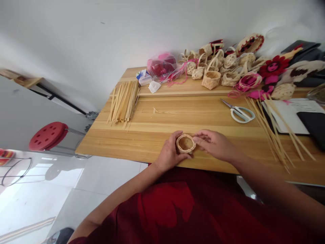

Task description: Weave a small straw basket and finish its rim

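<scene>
A small round woven basket [186, 143] with a braided rim sits at the front of the wooden table, its opening facing up toward me. My left hand [171, 150] is wrapped round its left side, thumb at the near edge and fingers at the far edge. On the opposite side, my right hand [212, 143] has its thumb and forefinger pinched together at the basket's rim. Whether a thin strip lies between those fingertips is too small to tell. The other right fingers are curled in.
A bundle of flat strips [124, 101] lies on the table [157, 127] at left. Scissors [241, 113], loose strips [276, 132] and an open notebook [291, 115] are at right. Several small woven baskets [211, 79] line the back by the wall. A red stool [48, 136] stands left.
</scene>
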Tool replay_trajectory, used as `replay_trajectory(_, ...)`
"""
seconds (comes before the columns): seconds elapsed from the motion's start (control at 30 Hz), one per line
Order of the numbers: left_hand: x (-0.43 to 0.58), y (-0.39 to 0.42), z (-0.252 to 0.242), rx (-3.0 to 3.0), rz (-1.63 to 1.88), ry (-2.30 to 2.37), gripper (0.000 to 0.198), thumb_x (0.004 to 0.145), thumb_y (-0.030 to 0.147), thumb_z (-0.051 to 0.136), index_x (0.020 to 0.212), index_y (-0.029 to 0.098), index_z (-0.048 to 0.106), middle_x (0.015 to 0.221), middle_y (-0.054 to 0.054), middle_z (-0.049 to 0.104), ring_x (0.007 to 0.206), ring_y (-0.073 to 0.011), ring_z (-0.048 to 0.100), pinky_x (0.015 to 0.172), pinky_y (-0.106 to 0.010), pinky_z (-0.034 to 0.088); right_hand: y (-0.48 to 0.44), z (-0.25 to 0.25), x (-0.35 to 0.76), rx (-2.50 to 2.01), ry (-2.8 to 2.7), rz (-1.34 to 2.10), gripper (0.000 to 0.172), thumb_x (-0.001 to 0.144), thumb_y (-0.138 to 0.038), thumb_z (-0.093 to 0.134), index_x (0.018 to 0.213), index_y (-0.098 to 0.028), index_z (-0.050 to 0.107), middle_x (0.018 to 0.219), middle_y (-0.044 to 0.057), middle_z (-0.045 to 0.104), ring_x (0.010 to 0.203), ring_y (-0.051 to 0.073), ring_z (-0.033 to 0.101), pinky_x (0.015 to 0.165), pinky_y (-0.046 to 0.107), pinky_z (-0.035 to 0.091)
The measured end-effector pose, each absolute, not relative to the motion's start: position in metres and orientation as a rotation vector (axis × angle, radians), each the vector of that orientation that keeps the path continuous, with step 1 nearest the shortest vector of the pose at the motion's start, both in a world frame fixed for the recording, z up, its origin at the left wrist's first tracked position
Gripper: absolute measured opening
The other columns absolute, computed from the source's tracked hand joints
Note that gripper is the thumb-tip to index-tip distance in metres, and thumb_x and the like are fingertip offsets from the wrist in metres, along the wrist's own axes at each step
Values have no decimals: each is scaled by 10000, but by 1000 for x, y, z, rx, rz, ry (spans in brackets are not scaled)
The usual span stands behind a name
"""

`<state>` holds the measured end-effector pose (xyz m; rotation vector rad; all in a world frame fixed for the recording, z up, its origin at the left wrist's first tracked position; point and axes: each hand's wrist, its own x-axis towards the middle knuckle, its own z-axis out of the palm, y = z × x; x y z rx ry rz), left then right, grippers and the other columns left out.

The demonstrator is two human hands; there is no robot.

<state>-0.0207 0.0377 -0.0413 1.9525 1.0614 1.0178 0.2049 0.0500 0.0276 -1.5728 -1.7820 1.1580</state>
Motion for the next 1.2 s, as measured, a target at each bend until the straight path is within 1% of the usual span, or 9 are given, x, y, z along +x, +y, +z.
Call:
replay_trajectory(0.13, -23, 40, -33, 1966, 965, 902, 1147, 653, 440, 994, 1564, 227, 332, 1459, -186, 606, 1356, -331, 623, 1170, -520, 501, 37, 23, 192, -1645, -1941, 898, 287, 918, -396, 668, 1131, -218, 739, 1042, 59, 828, 849, 205, 762, 774, 320, 565)
replay_trajectory(0.17, -25, 40, -29, 1970, 941, 853, 1071, 686, 449, 975, 1547, 229, 378, 1471, -185, 603, 1370, -327, 614, 1172, -510, 502, 36, 24, 190, -1651, -1974, 847, 267, 927, -364, 647, 1126, -219, 749, 1021, 55, 831, 828, 201, 761, 754, 312, 558)
replay_trajectory(0.27, -29, 42, -16, 1875, 900, 883, 526, 935, 446, 753, 1372, 207, 584, 1366, -157, 689, 1255, -269, 692, 1055, -435, 588, 35, 31, 187, -1657, -2047, 754, 237, 932, -285, 604, 1081, -223, 779, 930, 47, 831, 758, 198, 746, 690, 302, 521)
replay_trajectory(0.37, -24, 46, -5, 1793, 836, 1079, 317, 1011, 373, 617, 1251, 171, 660, 1143, -110, 786, 967, -196, 772, 857, -330, 637, 37, 36, 183, -1678, -2131, 639, 214, 931, -257, 597, 1025, -217, 786, 909, 69, 824, 778, 220, 739, 694, 317, 489)
replay_trajectory(0.57, -4, 57, 12, 2110, 639, 1377, 195, 916, 220, 643, 1076, 207, 753, 1072, -69, 817, 989, -231, 762, 911, -350, 600, 40, 41, 175, -1792, -2196, 471, 108, 876, -285, 694, 922, -205, 749, 838, 89, 811, 764, 243, 722, 632, 322, 425)
replay_trajectory(0.73, 1, 57, 13, 2174, 593, 1438, 116, 921, 226, 618, 911, 201, 731, 880, -77, 795, 819, -243, 740, 792, -347, 578, 38, 47, 176, -1822, -2215, 404, 113, 864, -292, 704, 774, -227, 725, 775, 63, 797, 706, 219, 698, 603, 315, 407)
replay_trajectory(0.9, 5, 63, 9, 2180, 618, 1481, 142, 912, 151, 583, 921, 207, 713, 865, -70, 786, 811, -239, 736, 778, -331, 554, 40, 49, 175, -1784, -2241, 312, 221, 932, -205, 561, 798, -221, 737, 802, 77, 793, 741, 223, 692, 640, 329, 382)
replay_trajectory(1.1, 10, 112, 16, 2125, 694, 1467, 97, 923, 193, 646, 915, 188, 742, 901, -79, 807, 831, -232, 751, 789, -328, 572, 82, 43, 186, -1688, -2204, 336, 212, 965, -258, 562, 886, -194, 747, 844, 89, 796, 750, 221, 690, 666, 320, 407)
replay_trajectory(1.2, 3, 137, 24, 2137, 754, 1311, 162, 981, 246, 632, 1060, 183, 759, 1041, -75, 824, 896, -195, 763, 824, -297, 591, 110, 39, 199, -1617, -2167, 384, 194, 959, -304, 602, 903, -200, 755, 817, 62, 795, 709, 199, 686, 658, 302, 430)
